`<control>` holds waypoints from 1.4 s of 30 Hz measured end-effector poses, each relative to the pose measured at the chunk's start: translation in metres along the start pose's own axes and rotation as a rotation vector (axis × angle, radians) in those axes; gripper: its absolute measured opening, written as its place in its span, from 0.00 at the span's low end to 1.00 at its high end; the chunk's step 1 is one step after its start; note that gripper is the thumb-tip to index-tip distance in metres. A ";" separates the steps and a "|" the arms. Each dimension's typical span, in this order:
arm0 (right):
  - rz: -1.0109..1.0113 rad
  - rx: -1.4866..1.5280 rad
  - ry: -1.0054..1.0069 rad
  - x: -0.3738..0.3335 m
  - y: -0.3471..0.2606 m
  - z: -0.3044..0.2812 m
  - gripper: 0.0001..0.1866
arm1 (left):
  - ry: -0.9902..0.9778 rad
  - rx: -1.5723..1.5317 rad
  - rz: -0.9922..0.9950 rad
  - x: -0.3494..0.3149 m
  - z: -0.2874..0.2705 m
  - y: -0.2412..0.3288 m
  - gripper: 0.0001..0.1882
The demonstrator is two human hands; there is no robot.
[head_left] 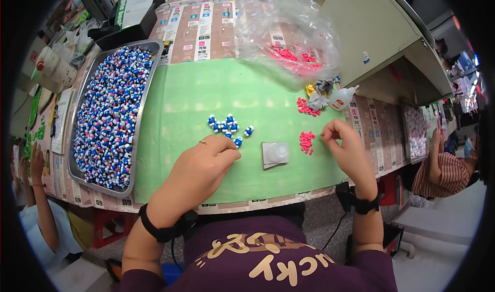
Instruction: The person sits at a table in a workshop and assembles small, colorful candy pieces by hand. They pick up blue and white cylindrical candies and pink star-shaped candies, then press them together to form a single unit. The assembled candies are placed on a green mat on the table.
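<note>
My left hand (203, 163) is closed in a pinch, with a small blue-and-white figure (237, 142) at its fingertips. Just beyond it, several more blue-and-white figures (225, 123) lie in a loose cluster on the green mat (191, 93). My right hand (344, 143) is raised at the right, thumb and index finger pressed together; whatever is between them is too small to tell. Beside those fingers lies a pile of tiny pink pieces (307, 142). Between my hands sits a pale square pad (275, 154) with a round whitish, translucent thing on it.
A metal tray (135, 137) full of blue-and-white figures stands at the left. At the back are a clear plastic bag (309, 21) with pink pieces, a second pink pile (308, 108), a white squeeze bottle (342, 98) and a grey-green cabinet (379, 29). Other people sit at both sides.
</note>
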State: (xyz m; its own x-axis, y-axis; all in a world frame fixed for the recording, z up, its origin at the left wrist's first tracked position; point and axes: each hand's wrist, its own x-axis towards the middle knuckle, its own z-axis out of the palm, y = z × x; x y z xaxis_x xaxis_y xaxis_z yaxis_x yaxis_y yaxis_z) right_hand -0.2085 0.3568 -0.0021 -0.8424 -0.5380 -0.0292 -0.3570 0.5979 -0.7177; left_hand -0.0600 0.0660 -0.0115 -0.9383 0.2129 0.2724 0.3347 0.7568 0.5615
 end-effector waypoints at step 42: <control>-0.458 0.134 -0.076 -0.001 -0.090 0.025 0.11 | 0.230 -1.069 -0.407 0.003 -0.002 0.042 0.07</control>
State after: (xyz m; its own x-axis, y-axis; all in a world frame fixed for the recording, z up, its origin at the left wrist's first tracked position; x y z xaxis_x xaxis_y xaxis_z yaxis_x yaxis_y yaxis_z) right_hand -0.1657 0.2887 0.0454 -0.5774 -0.7726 0.2640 -0.6249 0.2100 -0.7520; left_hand -0.0484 0.0977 0.0144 -0.9920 -0.1259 -0.0056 0.0181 -0.1865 0.9823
